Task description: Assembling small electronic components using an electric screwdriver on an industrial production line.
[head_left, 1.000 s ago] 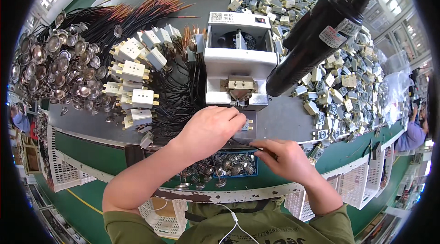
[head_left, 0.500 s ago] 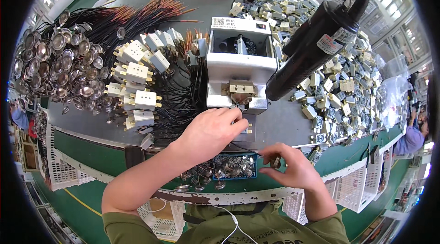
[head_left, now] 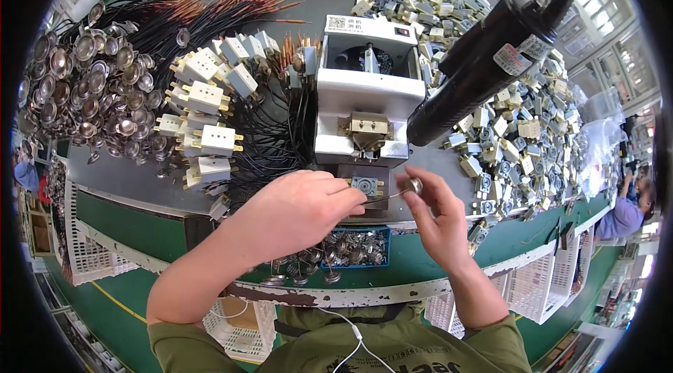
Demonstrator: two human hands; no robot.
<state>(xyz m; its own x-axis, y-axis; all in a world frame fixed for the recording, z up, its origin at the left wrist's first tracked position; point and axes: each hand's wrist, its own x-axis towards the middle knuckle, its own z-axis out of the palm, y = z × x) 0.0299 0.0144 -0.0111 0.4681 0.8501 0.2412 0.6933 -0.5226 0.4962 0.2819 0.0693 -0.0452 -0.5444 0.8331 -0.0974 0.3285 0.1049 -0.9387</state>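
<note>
Below the white and silver bench machine (head_left: 371, 103), a grey and cream block (head_left: 364, 186) with brass tabs lies on a dark plate. My left hand (head_left: 301, 205) is beside this block, its fingers closed in a pinch on a thin dark wire (head_left: 382, 198). That wire runs across to a round metal disc (head_left: 413, 184), which my right hand (head_left: 442, 222) holds between thumb and fingers. The left fingertips partly hide the wire's end. In front of the machine's lower face sits a small metal fixture (head_left: 368, 127).
At left are piled metal discs (head_left: 87, 85), black wires (head_left: 210, 19) with copper-coloured ends, and cream blocks (head_left: 217, 138). A black cylindrical tool (head_left: 484, 68) leans right of the machine, before many loose blocks (head_left: 529, 127). A blue tray (head_left: 387, 247) of small metal parts is at the near edge.
My left hand has drawn back from the machine's fixture toward me. My right hand has risen toward the block, bringing the metal disc up with the wire.
</note>
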